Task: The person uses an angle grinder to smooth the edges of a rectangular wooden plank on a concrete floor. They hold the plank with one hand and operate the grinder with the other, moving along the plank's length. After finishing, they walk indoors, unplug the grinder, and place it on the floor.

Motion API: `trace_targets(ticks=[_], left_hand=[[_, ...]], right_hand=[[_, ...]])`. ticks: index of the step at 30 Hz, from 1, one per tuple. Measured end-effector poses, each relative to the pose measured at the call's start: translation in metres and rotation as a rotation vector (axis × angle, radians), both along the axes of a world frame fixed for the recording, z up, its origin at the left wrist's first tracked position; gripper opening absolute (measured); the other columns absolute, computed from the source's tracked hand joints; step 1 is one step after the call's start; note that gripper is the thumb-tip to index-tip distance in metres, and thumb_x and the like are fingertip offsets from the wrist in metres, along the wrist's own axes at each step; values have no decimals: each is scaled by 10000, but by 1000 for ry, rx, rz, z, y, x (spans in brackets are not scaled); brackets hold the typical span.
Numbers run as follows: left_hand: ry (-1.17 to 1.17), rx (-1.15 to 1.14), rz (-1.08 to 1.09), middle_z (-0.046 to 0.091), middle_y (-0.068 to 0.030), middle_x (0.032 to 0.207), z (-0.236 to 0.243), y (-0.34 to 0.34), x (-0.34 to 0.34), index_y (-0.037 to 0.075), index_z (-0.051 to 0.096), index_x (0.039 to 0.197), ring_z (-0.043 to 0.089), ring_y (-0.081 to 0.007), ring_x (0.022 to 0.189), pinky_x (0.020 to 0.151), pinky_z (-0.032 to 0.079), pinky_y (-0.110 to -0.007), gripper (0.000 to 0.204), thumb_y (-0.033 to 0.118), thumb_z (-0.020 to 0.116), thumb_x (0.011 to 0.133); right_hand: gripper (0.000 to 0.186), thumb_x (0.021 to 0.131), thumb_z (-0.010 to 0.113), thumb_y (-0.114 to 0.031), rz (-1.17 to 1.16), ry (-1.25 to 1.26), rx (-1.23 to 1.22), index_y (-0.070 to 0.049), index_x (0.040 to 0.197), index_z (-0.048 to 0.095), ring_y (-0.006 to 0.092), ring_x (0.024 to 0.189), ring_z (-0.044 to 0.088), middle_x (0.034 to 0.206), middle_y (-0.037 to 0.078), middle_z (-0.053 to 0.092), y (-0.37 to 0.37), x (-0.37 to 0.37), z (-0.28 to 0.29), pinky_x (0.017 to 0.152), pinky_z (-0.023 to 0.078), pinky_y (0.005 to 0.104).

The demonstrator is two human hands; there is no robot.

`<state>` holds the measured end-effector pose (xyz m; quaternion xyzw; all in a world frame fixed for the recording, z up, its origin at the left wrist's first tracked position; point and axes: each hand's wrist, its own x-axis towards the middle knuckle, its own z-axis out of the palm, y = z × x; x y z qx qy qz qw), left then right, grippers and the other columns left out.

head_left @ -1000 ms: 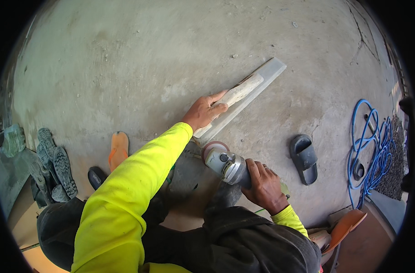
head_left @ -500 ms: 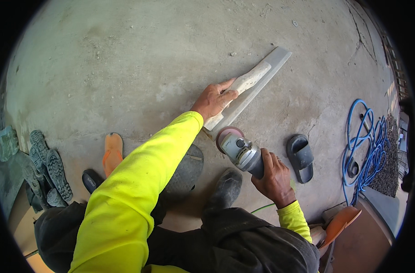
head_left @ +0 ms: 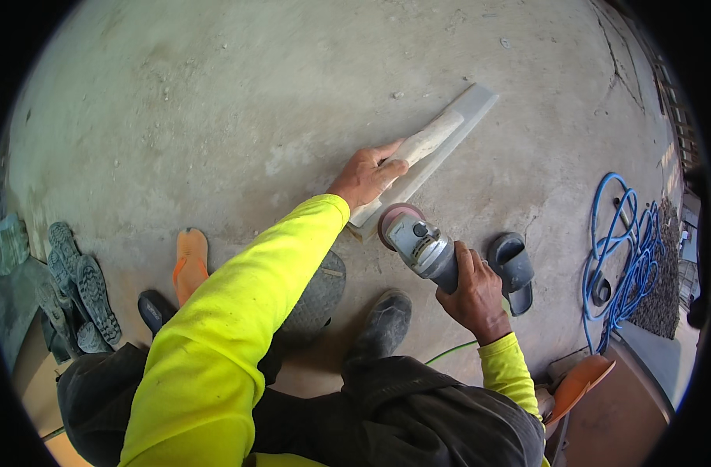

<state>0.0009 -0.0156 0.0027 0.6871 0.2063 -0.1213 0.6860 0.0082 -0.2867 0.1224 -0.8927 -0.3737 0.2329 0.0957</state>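
A long grey float-like board (head_left: pixel 478 97) with a pale wooden handle (head_left: pixel 429 142) on top slants away to the right across the concrete. My left hand (head_left: pixel 368 176) is closed round the near part of that handle. In my right hand (head_left: pixel 475 296) is an angle grinder (head_left: pixel 424 247), gripped by its dark body. Its reddish disc (head_left: pixel 402 213) sits beside the board's near end; whether they touch, I cannot tell. My left fingers partly cover the handle.
Dark slides (head_left: pixel 514 265) lie right of the grinder, and a blue hose (head_left: pixel 605 247) is coiled farther right. On the left are an orange sandal (head_left: pixel 190 261) and several boots or shoes (head_left: pixel 97 294). A green cord (head_left: pixel 449 352) runs near my right forearm.
The grinder and my right hand have shifted slightly right, and the disc looks tilted differently. My left hand keeps its hold on the handle, nearly unmoved.
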Motion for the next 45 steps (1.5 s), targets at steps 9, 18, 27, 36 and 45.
trace_targets(ticks=[9, 18, 27, 36, 45], left_hand=[[48, -49, -9, 653, -249, 1319, 0, 3, 1, 15, 462, 1516, 645, -223, 1159, 1023, 470, -304, 707, 422, 637, 965], [61, 12, -20, 642, -252, 1338, -1, 4, 2, 31, 466, 1520, 624, -233, 1219, 1053, 452, -311, 712, 444, 631, 965], [21, -15, 4, 638, -250, 1345, -2, 4, 2, 21, 470, 1515, 628, -223, 1202, 1045, 453, -297, 714, 433, 643, 958], [53, 1, -12, 657, -238, 1315, 4, 4, 2, 18, 478, 1510, 634, -205, 1170, 1027, 457, -284, 670, 378, 639, 968], [116, -36, -24, 665, -231, 1305, 2, 6, 4, 14, 481, 1505, 640, -195, 1154, 1016, 468, -288, 668, 391, 630, 974]], right_hand=[[736, 659, 783, -122, 16, 37, -4, -10, 1328, 499, 385, 931, 681, 1071, 192, 653, 0, -4, -9, 814, 566, 449], [793, 656, 842, -173, 123, 51, -13, -28, 1349, 484, 365, 965, 685, 1091, 172, 639, -4, -13, -6, 833, 575, 437], [756, 656, 800, -141, -23, 44, 16, -25, 1338, 494, 385, 957, 669, 1092, 178, 646, -4, -8, -10, 827, 558, 449], [717, 683, 799, -130, 7, 48, 28, -41, 1327, 498, 364, 932, 675, 1051, 163, 638, 2, -16, -13, 799, 566, 448], [758, 645, 818, -136, 55, 20, 26, -39, 1326, 498, 372, 948, 691, 1068, 171, 651, -5, -1, -14, 816, 575, 447]])
